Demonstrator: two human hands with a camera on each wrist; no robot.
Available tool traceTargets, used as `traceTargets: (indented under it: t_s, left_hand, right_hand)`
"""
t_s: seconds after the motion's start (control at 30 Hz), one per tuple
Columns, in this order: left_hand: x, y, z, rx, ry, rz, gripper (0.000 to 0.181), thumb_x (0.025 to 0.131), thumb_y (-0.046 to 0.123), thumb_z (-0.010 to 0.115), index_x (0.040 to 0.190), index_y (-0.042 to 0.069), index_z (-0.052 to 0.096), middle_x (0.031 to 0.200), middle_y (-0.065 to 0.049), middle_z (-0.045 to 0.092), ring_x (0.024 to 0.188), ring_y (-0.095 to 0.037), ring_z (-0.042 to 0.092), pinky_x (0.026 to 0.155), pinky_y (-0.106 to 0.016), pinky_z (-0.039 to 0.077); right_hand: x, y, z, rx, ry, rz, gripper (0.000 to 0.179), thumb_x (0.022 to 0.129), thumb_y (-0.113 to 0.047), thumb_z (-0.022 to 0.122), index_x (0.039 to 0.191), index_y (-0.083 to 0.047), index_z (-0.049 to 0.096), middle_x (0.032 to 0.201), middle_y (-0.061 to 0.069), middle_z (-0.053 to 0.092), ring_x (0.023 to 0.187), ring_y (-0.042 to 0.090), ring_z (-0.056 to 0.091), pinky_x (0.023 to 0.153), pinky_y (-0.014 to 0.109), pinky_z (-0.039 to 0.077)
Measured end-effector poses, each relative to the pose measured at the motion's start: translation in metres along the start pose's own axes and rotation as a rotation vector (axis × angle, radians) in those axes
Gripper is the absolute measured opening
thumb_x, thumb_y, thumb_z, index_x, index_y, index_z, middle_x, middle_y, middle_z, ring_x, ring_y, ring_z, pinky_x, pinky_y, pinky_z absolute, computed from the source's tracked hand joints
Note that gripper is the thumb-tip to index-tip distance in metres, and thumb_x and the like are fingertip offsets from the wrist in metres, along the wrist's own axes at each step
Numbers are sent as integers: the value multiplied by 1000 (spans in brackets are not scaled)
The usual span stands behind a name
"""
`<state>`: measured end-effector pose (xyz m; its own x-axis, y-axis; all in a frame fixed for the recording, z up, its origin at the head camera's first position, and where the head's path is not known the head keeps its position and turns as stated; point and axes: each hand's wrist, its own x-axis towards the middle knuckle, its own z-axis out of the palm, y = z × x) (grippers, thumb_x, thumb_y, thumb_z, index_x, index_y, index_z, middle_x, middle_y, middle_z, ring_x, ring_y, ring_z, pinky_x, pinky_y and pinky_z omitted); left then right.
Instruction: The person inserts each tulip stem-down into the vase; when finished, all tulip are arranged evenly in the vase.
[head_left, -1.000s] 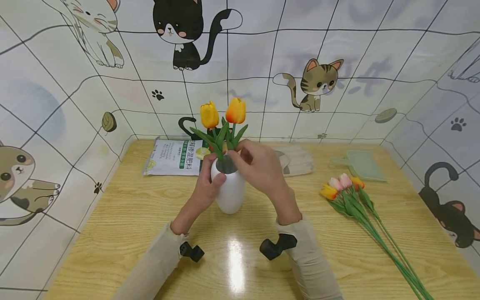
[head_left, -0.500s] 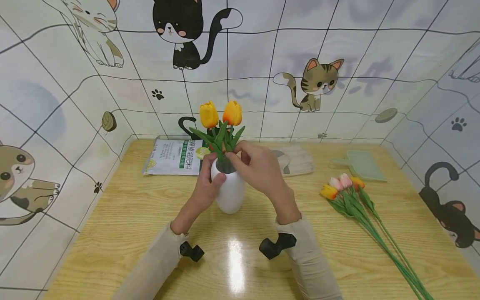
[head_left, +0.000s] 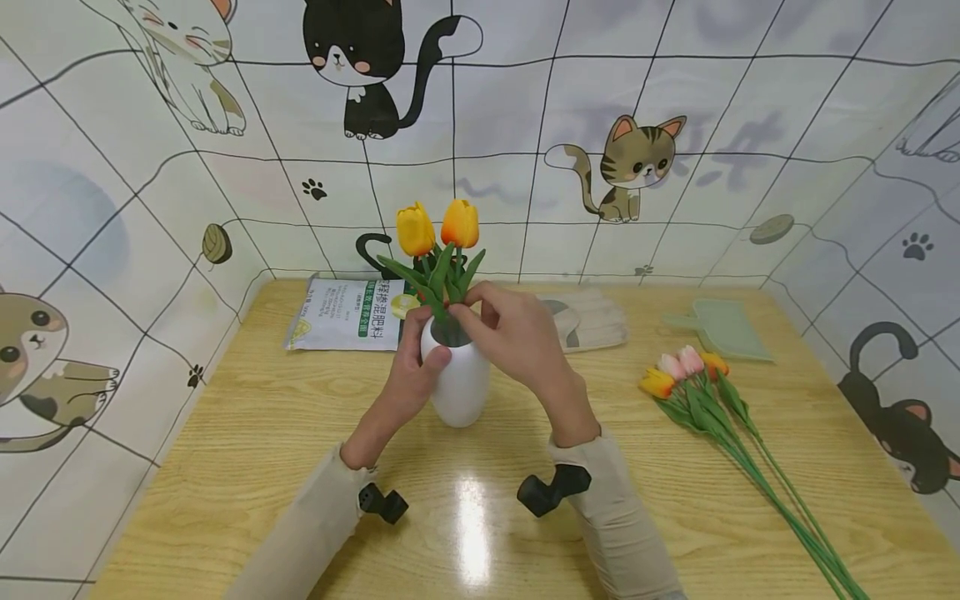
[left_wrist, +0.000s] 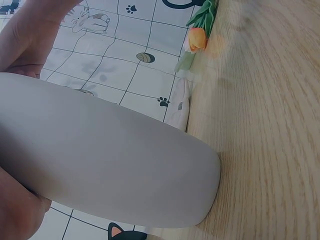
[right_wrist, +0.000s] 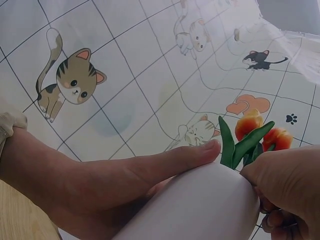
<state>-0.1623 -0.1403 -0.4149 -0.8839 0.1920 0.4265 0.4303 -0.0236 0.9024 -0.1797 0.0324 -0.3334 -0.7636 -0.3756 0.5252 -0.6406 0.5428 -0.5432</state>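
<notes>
A white vase [head_left: 461, 385] stands upright on the table, and two yellow-orange tulips rise from its mouth. My left hand [head_left: 405, 375] grips the vase's left side near the rim, its thumb across the front. My right hand [head_left: 521, 333] is at the right of the mouth, thumb and forefinger pinching the stem and leaves of the right tulip [head_left: 460, 225]. The left tulip [head_left: 416, 231] leans slightly left. In the right wrist view, the tulip leaves [right_wrist: 245, 145] come out right at the vase rim between both hands. The stems inside the vase are hidden.
Several more tulips [head_left: 690, 383], yellow and pink, lie on the wooden table [head_left: 315, 450] at the right. A printed white packet [head_left: 348, 314] lies behind the vase at left. Pale gloves [head_left: 588, 321] and a light green shovel-like piece [head_left: 727, 331] lie along the back.
The right tulip has shifted left, closer to the left one, with my right hand moving slightly along with it. My left hand keeps its grip on the vase.
</notes>
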Motion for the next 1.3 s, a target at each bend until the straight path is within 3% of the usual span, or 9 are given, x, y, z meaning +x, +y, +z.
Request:
traceTargets:
  t_s: [0.23, 0.5, 0.67, 0.93, 1.1, 1.3]
  left_hand:
    - [1, -1, 0, -5, 10, 30, 99, 83, 76, 56, 135, -3, 26, 132, 2, 44, 115, -10, 50, 92, -25, 45]
    - [0, -1, 1, -22, 9, 34, 96, 84, 74, 58, 134, -2, 27, 131, 3, 45, 113, -10, 51, 91, -25, 46]
    - [0, -1, 2, -20, 19, 37, 98, 84, 75, 58, 133, -4, 27, 129, 3, 47, 112, -9, 52, 91, -25, 46]
    - [0, 1, 0, -13, 8, 23, 94, 83, 75, 58, 134, 1, 28, 129, 1, 47, 113, -12, 51, 92, -26, 46]
    - [0, 1, -4, -33, 20, 32, 82, 84, 73, 60, 134, 13, 34, 130, 1, 48, 114, -13, 52, 92, -27, 46]
    - [0, -3, -3, -48, 5, 23, 81, 84, 71, 62, 133, 14, 34, 130, 3, 50, 115, -11, 53, 94, -25, 45]
  right_hand:
    - [1, 0, 0, -18, -3, -4, 19, 95, -28, 68, 100, -10, 74, 56, -2, 46, 49, 10, 38, 47, 26, 29]
    - [0, 0, -1, -22, -25, 7, 21, 96, -29, 67, 104, -11, 76, 55, -3, 46, 49, 11, 39, 47, 26, 29]
    - [-1, 0, -4, -15, 11, 28, 22, 94, -33, 67, 99, -13, 76, 59, -2, 46, 54, 13, 41, 50, 27, 29]
    - [-1, 0, -6, 25, 58, 47, 21, 94, -33, 69, 95, -13, 75, 63, -1, 53, 58, 13, 46, 52, 29, 35]
    - [1, -1, -6, 71, 39, 73, 19, 96, -32, 66, 97, -15, 74, 63, -1, 53, 59, 14, 47, 53, 29, 36]
    - [-10, 13, -12, -2, 98, 94, 19, 97, -33, 63, 96, -16, 73, 62, -2, 51, 60, 13, 46, 55, 29, 35]
